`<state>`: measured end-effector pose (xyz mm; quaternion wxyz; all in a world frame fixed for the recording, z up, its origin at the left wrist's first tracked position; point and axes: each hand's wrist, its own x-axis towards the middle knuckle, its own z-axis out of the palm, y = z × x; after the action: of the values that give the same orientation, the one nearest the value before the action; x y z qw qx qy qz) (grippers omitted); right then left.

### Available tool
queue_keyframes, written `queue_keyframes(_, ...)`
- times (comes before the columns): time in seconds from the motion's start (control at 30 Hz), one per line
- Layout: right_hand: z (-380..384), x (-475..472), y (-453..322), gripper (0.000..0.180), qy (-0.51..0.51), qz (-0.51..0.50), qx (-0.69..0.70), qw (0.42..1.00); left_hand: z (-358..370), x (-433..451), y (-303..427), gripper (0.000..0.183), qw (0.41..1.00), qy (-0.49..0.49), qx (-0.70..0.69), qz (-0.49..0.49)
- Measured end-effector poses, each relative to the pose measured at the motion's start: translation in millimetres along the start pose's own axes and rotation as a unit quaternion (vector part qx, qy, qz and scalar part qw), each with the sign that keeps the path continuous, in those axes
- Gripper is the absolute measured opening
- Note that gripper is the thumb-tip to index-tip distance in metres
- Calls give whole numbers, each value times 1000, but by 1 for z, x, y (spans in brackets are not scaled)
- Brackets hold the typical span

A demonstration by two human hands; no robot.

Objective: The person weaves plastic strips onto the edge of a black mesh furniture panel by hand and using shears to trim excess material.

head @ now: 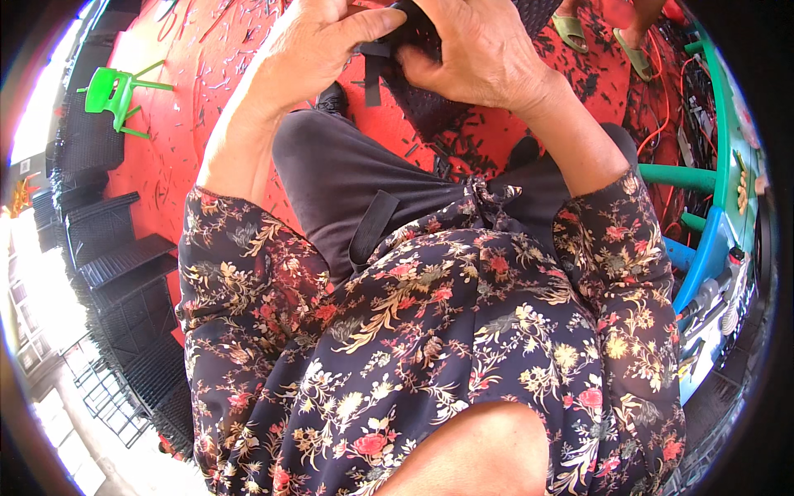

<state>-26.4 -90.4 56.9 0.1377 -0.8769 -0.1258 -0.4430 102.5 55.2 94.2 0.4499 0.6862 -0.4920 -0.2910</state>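
Note:
At the top edge of the view, my left hand [316, 46] holds a black strip, its thumb pressed on a dark part at the rim of the picture. Close beside it on the right, my right hand [481, 59] has its fingers curled around the same dark work, a black textured woven piece [428, 105] that hangs down between my knees. The loose end of a black flat strip [372, 80] dangles below the left thumb. Another black strap [374, 226] lies on my left thigh. The upper fingers and the top of the work are cut off.
Black scraps litter the red floor [167, 142]. A green plastic chair [111, 93] stands at the left, near stacked black woven pieces [124, 260]. At the right are a green table edge [722, 142], a blue chair or stool [704, 260], tools and an orange cord. A person's sandalled feet [570, 32] show top right.

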Motion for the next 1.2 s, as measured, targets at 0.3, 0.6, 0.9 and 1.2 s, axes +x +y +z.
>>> queue_keyframes(0.3,-9,-2,-2,63,-18,-9,19,1000,0,-6,-25,29,965,5,-257,-56)
queue_keyframes(0.6,-4,-11,14,64,-30,-13,48,998,0,-11,-44,22,955,83,-281,-39)
queue_keyframes(0.9,-33,-2,41,56,-153,-26,-36,987,-9,-9,-19,24,987,25,-134,-85)
queue_keyframes(1.2,-20,-11,35,57,-112,-25,-82,990,11,-13,-18,21,998,58,15,29)
